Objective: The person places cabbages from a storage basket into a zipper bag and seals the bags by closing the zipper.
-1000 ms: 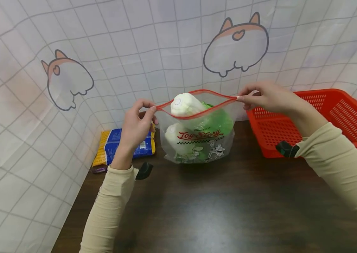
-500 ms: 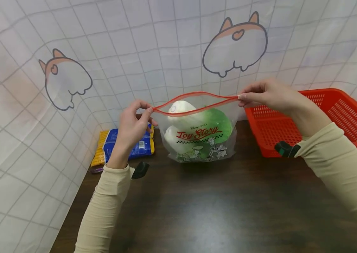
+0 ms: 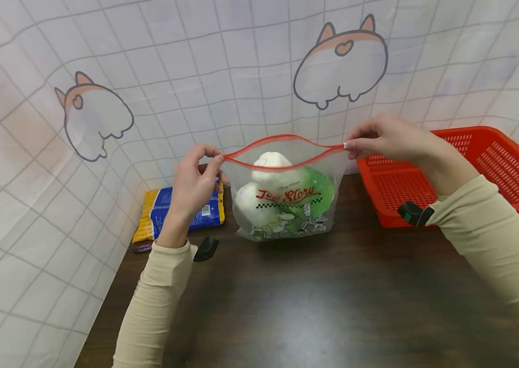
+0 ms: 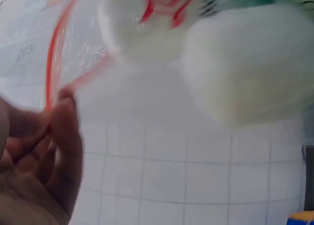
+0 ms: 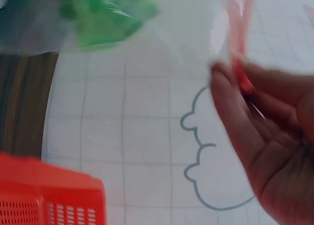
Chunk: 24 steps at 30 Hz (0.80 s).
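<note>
In the head view a see-through zip bag (image 3: 287, 199) with a red rim and "Toy Story" print hangs between both hands. Inside are two rounded white ends (image 3: 272, 162) and a green leafy part (image 3: 316, 194), which look like bok choy. My left hand (image 3: 195, 176) pinches the bag's left top corner between thumb and fingers. At the opposite corner my right hand (image 3: 385, 139) pinches the red rim, with a small white piece at the fingertips. The bag's mouth gapes between them. Both pinches also show in the left wrist view (image 4: 41, 141) and the right wrist view (image 5: 265, 122).
A red plastic basket (image 3: 392, 197) stands at the right, behind the right forearm. Blue and yellow packets (image 3: 160, 209) lie at the left beside the left wrist. The dark wooden table (image 3: 305, 306) meets a gridded cloth backdrop (image 3: 185, 76) printed with cartoon animals.
The white ends have sunk from poking above the red rim to lower inside the bag, and the contents have shifted. Both hands keep their pinch, with only slight movement.
</note>
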{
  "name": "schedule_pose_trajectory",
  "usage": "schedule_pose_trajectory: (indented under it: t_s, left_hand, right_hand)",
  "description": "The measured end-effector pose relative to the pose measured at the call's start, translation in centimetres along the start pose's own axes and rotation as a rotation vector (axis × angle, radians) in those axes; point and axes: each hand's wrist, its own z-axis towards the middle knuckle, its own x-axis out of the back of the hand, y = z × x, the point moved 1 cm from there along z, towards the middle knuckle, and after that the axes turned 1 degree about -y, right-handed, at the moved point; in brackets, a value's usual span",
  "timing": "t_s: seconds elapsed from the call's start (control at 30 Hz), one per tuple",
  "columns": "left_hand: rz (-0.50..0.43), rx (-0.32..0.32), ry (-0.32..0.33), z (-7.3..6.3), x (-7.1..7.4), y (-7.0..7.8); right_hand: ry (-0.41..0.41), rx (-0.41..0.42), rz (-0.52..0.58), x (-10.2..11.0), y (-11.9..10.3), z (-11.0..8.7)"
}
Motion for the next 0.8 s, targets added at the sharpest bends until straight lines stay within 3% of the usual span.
schedule_pose_trajectory:
  t_s: [0.13, 0.23, 0.37, 0.53, 0.67, 0.77, 0.8]
  left_hand:
    - [-0.029, 0.076, 0.041, -0.1, 0.0, 0.2]
    - [-0.053, 0.123, 0.036, -0.2, 0.1, 0.2]
    - [0.012, 0.115, -0.041, -0.2, 0.4, 0.2]
    - [0.035, 0.135, -0.007, -0.1, 0.8, 0.2]
    - [0.080, 0.086, -0.023, -0.1, 0.7, 0.1]
    - [0.173, -0.006, -0.072, 0.1, 0.6, -0.1]
    - [0.183, -0.015, -0.064, 0.1, 0.6, -0.1]
  right_hand:
    - [0.006, -0.016, 0.025, 0.0, -0.1, -0.4]
    - [0.023, -0.019, 0.051, 0.1, -0.1, -0.6]
    - [0.016, -0.029, 0.071, 0.2, -0.1, -0.9]
    - [0.032, -0.027, 0.100, 0.3, -0.5, -1.3]
    - [0.039, -0.002, 0.042, 0.5, -0.6, -1.3]
    - [0.043, 0.017, -0.037, 0.4, -0.6, -1.2]
    - [0.034, 0.015, -0.018, 0.3, -0.6, -1.2]
